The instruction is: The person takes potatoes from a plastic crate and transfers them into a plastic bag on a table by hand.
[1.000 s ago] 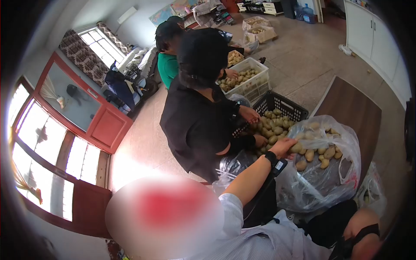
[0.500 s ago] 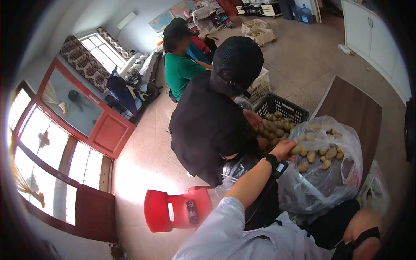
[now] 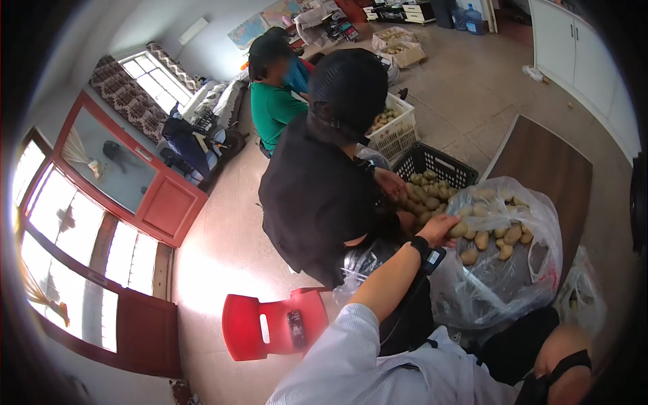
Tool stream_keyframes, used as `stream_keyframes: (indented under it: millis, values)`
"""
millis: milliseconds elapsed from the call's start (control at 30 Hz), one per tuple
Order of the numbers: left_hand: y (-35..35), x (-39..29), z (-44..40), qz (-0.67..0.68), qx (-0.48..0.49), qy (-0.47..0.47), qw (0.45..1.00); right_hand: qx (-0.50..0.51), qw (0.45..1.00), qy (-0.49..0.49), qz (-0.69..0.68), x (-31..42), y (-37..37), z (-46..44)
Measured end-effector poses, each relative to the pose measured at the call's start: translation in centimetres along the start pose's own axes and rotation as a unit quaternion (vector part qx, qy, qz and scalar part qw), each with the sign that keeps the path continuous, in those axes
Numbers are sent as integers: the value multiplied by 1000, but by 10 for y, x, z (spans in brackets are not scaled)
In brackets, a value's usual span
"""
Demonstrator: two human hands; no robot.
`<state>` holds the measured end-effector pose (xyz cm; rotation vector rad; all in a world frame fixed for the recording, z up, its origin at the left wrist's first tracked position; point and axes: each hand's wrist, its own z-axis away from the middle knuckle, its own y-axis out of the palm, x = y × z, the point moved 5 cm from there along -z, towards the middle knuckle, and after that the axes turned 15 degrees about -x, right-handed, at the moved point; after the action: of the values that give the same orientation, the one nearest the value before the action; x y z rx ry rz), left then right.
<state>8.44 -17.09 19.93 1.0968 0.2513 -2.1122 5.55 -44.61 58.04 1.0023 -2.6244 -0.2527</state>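
Observation:
My left hand (image 3: 437, 230), with a dark watch on its wrist, holds a potato (image 3: 458, 230) at the mouth of a large clear plastic bag (image 3: 482, 290). Several more potatoes (image 3: 481, 239) lie in the bag. Just beyond, a black crate (image 3: 466, 177) holds many potatoes; a co-worker's hands reach over its near side. At the lower right is my right hand (image 3: 574, 386), low by my dark-clothed leg with a black strap round the wrist. Its fingers are mostly hidden at the dark frame edge.
A co-worker in black (image 3: 310, 196) sits close on the left; another in green (image 3: 275, 111) is behind. A white crate (image 3: 398, 131) stands beyond the black one. A brown board (image 3: 540, 169), a red stool (image 3: 273, 327) and a smaller plastic bag (image 3: 580, 290) are nearby.
The co-worker in black has leaned to the left, baring more of the white crate. My left hand stays at the bag's mouth with the potato, with only a slight shift in view.

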Motion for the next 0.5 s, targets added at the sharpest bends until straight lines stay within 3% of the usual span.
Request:
stream_keyframes:
  millis: [500]
  values:
    - [-3,-6,3,2,1,25,1000,0,1000,-2,-5,-4,3,2]
